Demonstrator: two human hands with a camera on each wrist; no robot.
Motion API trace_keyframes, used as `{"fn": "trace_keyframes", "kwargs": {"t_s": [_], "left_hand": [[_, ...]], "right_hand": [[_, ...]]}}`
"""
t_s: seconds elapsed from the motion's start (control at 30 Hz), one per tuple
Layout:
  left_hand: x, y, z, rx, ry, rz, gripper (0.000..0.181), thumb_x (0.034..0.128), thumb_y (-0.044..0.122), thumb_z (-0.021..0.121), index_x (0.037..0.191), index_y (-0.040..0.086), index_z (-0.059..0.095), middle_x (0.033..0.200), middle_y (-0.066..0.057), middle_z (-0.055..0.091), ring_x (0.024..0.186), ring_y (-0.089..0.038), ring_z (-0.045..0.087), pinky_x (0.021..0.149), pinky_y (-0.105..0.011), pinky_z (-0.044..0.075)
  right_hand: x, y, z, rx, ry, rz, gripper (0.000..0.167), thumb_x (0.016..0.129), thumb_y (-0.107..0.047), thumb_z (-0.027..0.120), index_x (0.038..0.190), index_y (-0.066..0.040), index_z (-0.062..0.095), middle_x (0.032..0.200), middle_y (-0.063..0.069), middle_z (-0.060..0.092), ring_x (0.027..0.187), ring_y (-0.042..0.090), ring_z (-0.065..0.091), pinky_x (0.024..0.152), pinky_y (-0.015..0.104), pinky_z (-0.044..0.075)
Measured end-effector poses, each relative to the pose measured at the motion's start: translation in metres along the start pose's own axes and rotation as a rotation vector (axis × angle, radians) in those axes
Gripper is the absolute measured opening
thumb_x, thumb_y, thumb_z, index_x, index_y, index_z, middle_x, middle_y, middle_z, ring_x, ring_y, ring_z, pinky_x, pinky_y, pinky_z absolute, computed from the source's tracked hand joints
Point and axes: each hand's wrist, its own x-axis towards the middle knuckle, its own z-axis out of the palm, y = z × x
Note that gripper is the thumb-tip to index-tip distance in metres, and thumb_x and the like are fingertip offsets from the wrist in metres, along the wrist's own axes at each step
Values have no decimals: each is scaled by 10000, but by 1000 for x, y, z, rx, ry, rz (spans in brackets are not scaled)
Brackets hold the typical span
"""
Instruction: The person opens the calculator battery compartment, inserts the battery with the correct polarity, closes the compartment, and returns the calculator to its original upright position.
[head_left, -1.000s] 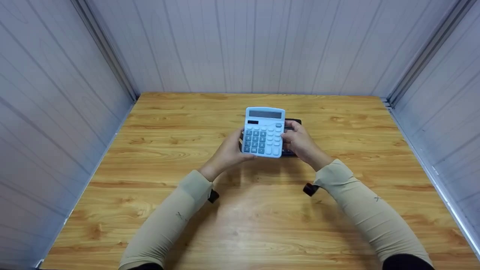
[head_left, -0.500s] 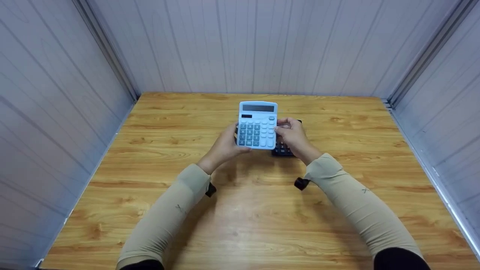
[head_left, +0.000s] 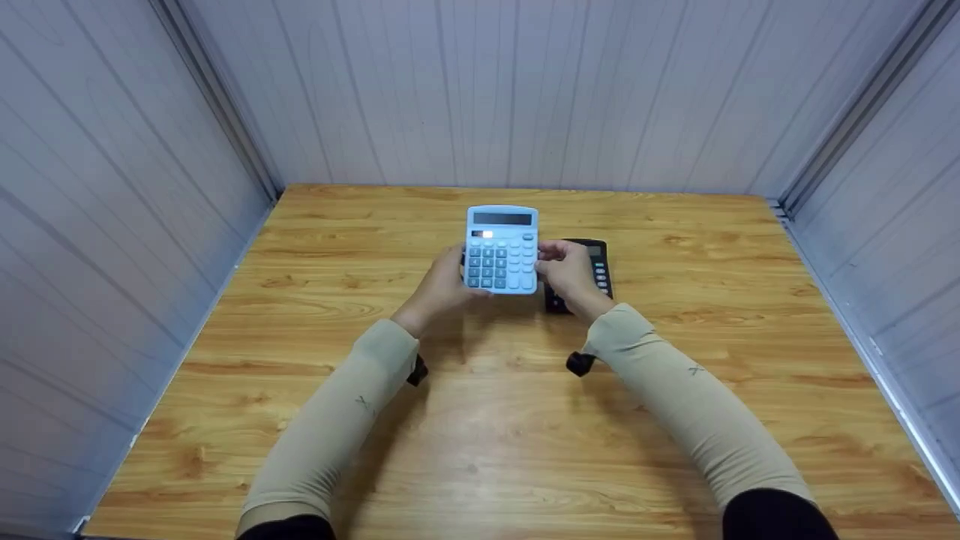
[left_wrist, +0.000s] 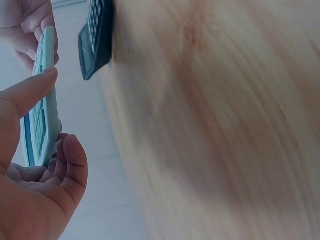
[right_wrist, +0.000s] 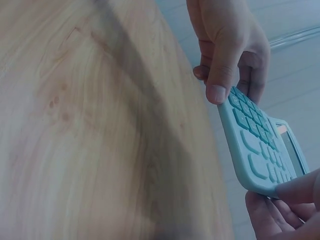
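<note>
A light blue calculator (head_left: 501,251) is held up above the table, its keys and display facing the head camera. My left hand (head_left: 437,289) grips its lower left corner. In the left wrist view that thumb lies on the front edge of the calculator (left_wrist: 50,117), with the other fingers curled behind. My right hand (head_left: 574,276) pinches the right edge; in the right wrist view its thumb and fingers meet at the casing's corner (right_wrist: 254,181). A black calculator (head_left: 602,271) lies on the table behind my right hand, which partly hides it.
The wood-grain table (head_left: 480,450) is bounded by a pale panelled back wall (head_left: 510,90) and side walls. Dark wrist camera mounts (head_left: 580,364) hang below both sleeve cuffs.
Both hands have carried the light blue calculator leftward and slightly up. More of the black calculator now shows. A bright glint has appeared on the blue calculator's small dark panel.
</note>
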Motion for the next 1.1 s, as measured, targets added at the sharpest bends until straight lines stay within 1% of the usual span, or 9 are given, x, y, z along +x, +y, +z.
{"fn": "trace_keyframes", "kwargs": {"t_s": [0.1, 0.23, 0.33, 0.5, 0.63, 0.73, 0.87, 0.9, 1.1], "left_hand": [[2, -5, -1, 49, 3, -51, 956, 861, 50, 907, 1660, 62, 383, 1558, -129, 510, 1436, -279, 522, 1303, -455, 399], [4, -11, -2, 73, -10, -123, 968, 857, 62, 909, 1669, 94, 382, 1567, -97, 480, 1461, -259, 479, 1336, -446, 346], [5, -15, -2, 74, -31, -146, 938, 841, 52, 914, 1643, 101, 430, 1537, -77, 491, 1431, -244, 484, 1339, -443, 339], [6, -24, -5, 101, -57, -156, 901, 815, 75, 934, 1593, 52, 481, 1482, -92, 523, 1390, -251, 511, 1323, -437, 359], [8, -29, -6, 109, -67, -167, 905, 801, 78, 945, 1579, 26, 485, 1489, -120, 547, 1394, -283, 542, 1316, -444, 373], [10, -33, -6, 107, -74, -180, 898, 791, 85, 955, 1566, 36, 504, 1496, -108, 578, 1392, -276, 564, 1305, -438, 389], [13, -37, -7, 111, -80, -192, 851, 787, 98, 966, 1527, 32, 549, 1455, -101, 645, 1355, -263, 609, 1278, -428, 428], [13, -38, -7, 113, -85, -186, 822, 784, 92, 967, 1500, 18, 570, 1425, -114, 669, 1327, -274, 628, 1259, -432, 450], [12, -40, -9, 135, -107, -191, 738, 764, 76, 972, 1404, -15, 617, 1321, -143, 708, 1217, -299, 664, 1195, -452, 507]], "right_hand": [[3, 6, 6, -34, 18, -7, 391, 1009, 109, 595, 1389, 59, 672, 1210, 154, 656, 1124, 222, 630, 1106, 482, 595], [7, 11, 14, -106, 45, -4, 388, 995, 100, 618, 1370, 43, 699, 1204, 145, 680, 1129, 213, 626, 1002, 340, 610], [10, 14, 17, -152, 44, 14, 372, 991, 91, 639, 1349, 29, 716, 1211, 143, 688, 1136, 217, 623, 934, 271, 581], [13, 21, 22, -208, 16, 23, 374, 976, 106, 645, 1333, 31, 726, 1225, 165, 709, 1140, 228, 629, 987, 310, 580], [16, 26, 26, -251, 6, 22, 415, 924, 147, 660, 1322, 51, 727, 1209, 178, 727, 1122, 226, 645, 1008, 329, 589], [16, 26, 27, -273, -6, 29, 446, 896, 164, 661, 1323, 55, 726, 1229, 191, 731, 1134, 236, 650, 1024, 349, 589], [16, 28, 29, -283, -26, 34, 507, 871, 181, 623, 1358, 63, 703, 1291, 216, 726, 1180, 253, 645, 1062, 375, 580], [16, 29, 30, -277, -34, 34, 521, 863, 187, 608, 1363, 70, 697, 1299, 223, 726, 1188, 254, 645, 1066, 373, 578], [16, 34, 35, -326, -83, 12, 542, 821, 197, 532, 1329, 104, 699, 1287, 246, 728, 1184, 248, 630, 1085, 356, 557]]}}
